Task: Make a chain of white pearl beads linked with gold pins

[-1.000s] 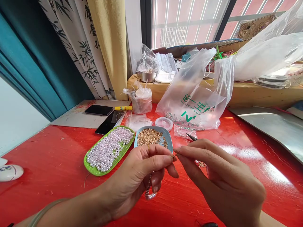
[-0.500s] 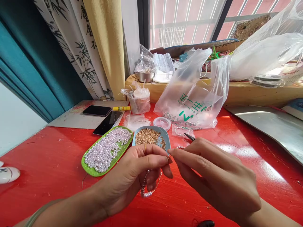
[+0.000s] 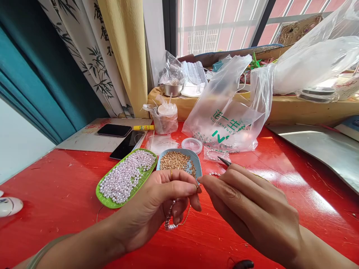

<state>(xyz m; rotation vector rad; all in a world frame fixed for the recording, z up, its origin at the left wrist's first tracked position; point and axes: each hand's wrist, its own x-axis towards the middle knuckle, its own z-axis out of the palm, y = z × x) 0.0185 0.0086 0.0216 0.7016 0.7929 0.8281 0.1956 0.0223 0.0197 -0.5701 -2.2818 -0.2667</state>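
My left hand (image 3: pixel 168 194) is closed, with thumb and index finger pinched together and a beaded strand (image 3: pixel 171 226) looping down from its fingers. White pearl beads sit at the bottom of the loop, and small gold beads run up its right side. A tiny gold bit shows at the left fingertips. My right hand (image 3: pixel 252 209) is also closed, its fingertips meeting the left ones; what they pinch is too small to make out. Past the right knuckles is a dark pointed tool tip (image 3: pixel 224 161). Behind the left hand are a blue dish (image 3: pixel 198 164) of gold beads and a green tray (image 3: pixel 105 201) of pearl beads.
Two phones (image 3: pixel 114 130) and a yellow tube (image 3: pixel 144 127) lie at the back left. A clear round lid (image 3: pixel 192 145), a small bag of beads (image 3: pixel 215 154) and a large printed plastic bag (image 3: pixel 224 123) are behind the dishes. A dark object (image 3: pixel 243 264) shows at the front edge.
Both hands have shifted slightly to the left, still pinched together at the fingertips. The hanging strand has swung a little up and left. More of the tool shows behind the right hand.
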